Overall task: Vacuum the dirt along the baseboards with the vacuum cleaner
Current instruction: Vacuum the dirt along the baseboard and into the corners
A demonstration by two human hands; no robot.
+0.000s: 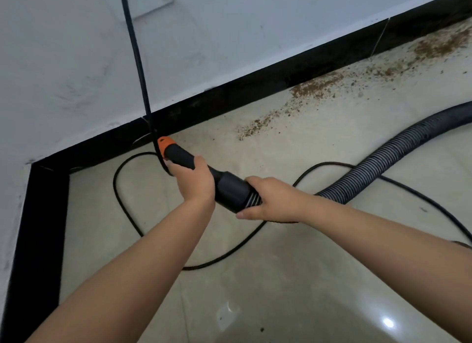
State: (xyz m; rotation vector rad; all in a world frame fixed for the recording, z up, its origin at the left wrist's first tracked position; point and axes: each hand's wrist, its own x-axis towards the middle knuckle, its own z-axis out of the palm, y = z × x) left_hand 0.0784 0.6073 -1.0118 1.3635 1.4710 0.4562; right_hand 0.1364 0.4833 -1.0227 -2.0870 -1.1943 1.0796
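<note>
My left hand [195, 182] and right hand [272, 198] both grip the nozzle [178, 156], aimed at the baseboard [229, 97]; dirt [314, 87] lies rightward.

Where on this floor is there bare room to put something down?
Bare tile lies near the camera, between the forearms below the power cord loop. It is crowded by the baseboard: dirt, hose, and both hands on the nozzle.

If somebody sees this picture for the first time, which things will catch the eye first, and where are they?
In the centre, the left hand and right hand grip the black vacuum nozzle, whose orange tip points toward the black baseboard. To the upper right, a trail of brown dirt lies on the floor along that baseboard. A black power cord hangs down from the wall socket at the top.
</note>
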